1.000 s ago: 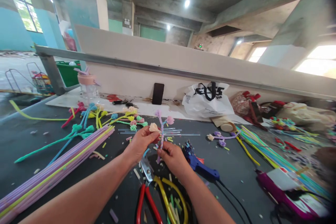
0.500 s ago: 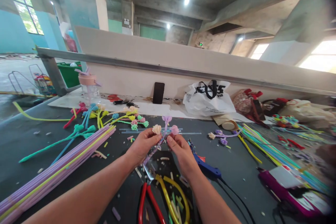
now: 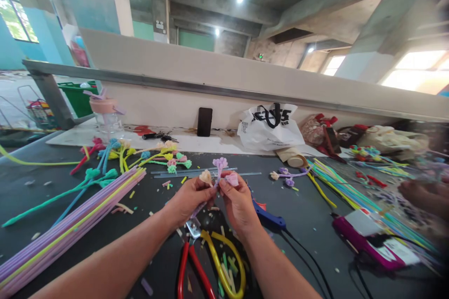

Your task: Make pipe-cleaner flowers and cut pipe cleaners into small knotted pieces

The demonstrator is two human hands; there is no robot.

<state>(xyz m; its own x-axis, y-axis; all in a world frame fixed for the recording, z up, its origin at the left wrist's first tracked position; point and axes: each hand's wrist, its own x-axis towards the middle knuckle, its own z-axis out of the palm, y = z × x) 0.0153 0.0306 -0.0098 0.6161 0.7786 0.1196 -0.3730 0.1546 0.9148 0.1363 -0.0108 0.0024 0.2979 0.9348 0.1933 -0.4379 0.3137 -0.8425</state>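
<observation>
Between my two hands is a pipe-cleaner flower sprig (image 3: 220, 164) with a fuzzy purple bloom on top, a cream bloom to the left and a pinkish-purple one to the right. My left hand (image 3: 191, 196) pinches the stem close below the cream bloom. The fingers of my right hand (image 3: 238, 201) are closed at the pink bloom, almost meeting the left fingertips. Part of the stem is hidden by the fingers. Just below lie red-handled pliers (image 3: 192, 254) and a tool with yellow handles (image 3: 224, 261). A blue glue gun (image 3: 270, 217) rests right of my right hand.
Bundled pipe cleaners (image 3: 77, 224) lie at left, with finished-looking flower stems (image 3: 101, 175) behind. A second purple sprig (image 3: 289, 175) sits at right. A phone (image 3: 205, 122), a white bag (image 3: 270, 128) and a jar (image 3: 107, 114) line the back. Another person's hand (image 3: 421, 196) is at far right.
The view has shifted slightly to the right. Both hands stay on the sprig, drawn closer together, and the pink bloom now tilts among the right fingers. The other person's hand shows more.
</observation>
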